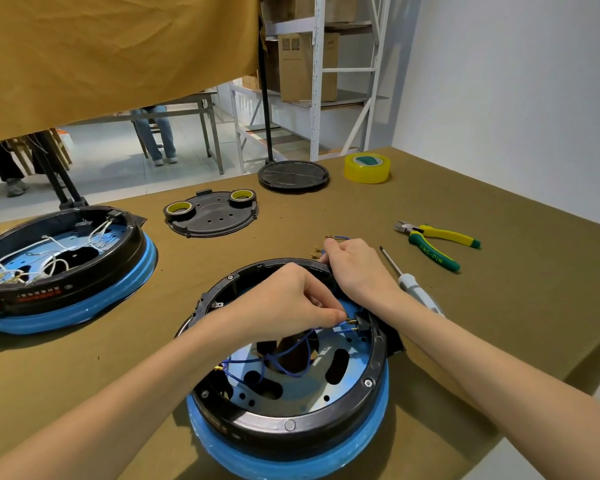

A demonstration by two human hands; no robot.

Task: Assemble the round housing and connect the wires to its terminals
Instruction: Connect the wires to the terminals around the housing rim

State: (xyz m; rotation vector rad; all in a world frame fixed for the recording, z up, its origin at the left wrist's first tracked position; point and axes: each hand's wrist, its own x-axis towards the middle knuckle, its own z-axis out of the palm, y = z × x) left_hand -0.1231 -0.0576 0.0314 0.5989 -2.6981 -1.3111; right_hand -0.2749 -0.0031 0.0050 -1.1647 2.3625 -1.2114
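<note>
Brown cloth covers the table (465, 209) where I work, and a big tan cloth (118, 53) hangs up at the back, with white shelves (343, 77) and boxes beside it. Right in front of me sits the round housing (291, 420), black with a blue band around its bottom, lying open so I can see its shiny inside. My left hand (284, 303) reaches into it, and my fingers pinch a little gold plug on the end of a blue wire (291, 355), close to a black terminal (361, 322) at the right inner wall. I cannot tell if the plug is touching the terminal. Another gold plug on a blue wire sits just below it. My right hand (354, 268) is curled over the far rim of the housing, and its fingers hold more blue wires with gold ends (326, 244) that stick out past the rim. Near my right arm lies a screwdriver (409, 282), and farther right lie green and yellow pliers (437, 244). On my left sits a second housing (66, 271) with white wires inside. Farther back lies a black cover (215, 216) with two small tape rolls on it, a round black lid (293, 176), and a yellow tape roll (367, 168).
</note>
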